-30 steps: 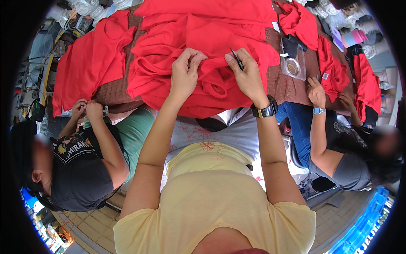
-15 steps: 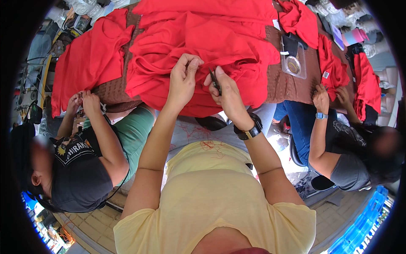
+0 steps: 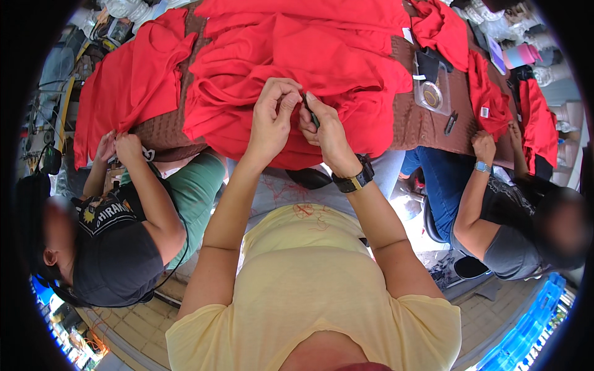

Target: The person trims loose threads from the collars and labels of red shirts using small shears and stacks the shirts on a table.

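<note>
Red garments (image 3: 334, 55) lie heaped in soft folds in front of me, hanging over the near table edge. Over the heap my left hand (image 3: 273, 117) is closed in a pinch, thumb against fingers; whatever lies between its fingertips is too small or hidden to make out. My right hand (image 3: 326, 131) grips small dark thread snips (image 3: 310, 112), their tip pointing up and left near the left fingertips. Between the two hands is only a narrow gap, with red cloth behind it.
On the brown tablecloth (image 3: 405, 127), a clear plastic box (image 3: 433, 93) and another pair of dark snips (image 3: 451, 122) lie to the right. Co-workers sit at both sides, a hand (image 3: 129, 147) on the left and a hand (image 3: 484, 147) on the right near red garments.
My hands have drawn closer together, with the snips' tip now nearer my left fingertips. The right co-worker's dark snips now lie on the table, and that person's hand has lowered slightly.
</note>
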A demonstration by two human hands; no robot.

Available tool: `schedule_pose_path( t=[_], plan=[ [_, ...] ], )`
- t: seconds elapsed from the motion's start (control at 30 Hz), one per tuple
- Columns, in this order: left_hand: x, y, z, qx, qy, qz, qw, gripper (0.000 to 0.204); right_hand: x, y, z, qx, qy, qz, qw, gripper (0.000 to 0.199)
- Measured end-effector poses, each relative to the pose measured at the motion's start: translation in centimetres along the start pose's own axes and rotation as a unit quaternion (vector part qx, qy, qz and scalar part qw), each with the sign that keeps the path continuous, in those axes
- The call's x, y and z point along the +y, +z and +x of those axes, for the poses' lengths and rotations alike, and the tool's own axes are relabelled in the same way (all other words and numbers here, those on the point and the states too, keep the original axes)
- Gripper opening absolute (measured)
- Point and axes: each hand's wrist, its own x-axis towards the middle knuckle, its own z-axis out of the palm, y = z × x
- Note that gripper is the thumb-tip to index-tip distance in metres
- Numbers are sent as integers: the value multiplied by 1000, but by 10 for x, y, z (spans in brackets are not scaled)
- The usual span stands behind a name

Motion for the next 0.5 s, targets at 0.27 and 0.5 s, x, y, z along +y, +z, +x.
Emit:
schedule_pose_path(
  t=[0.27,0.5],
  plan=[
    [53,-44,-30,-48,-11,271,961,20,-35,-15,-38,128,-258,-267,920,18],
    [20,-4,-14,71,-6,286,955,35,-18,-20,10,101,-356,-444,816,21]
  ],
)
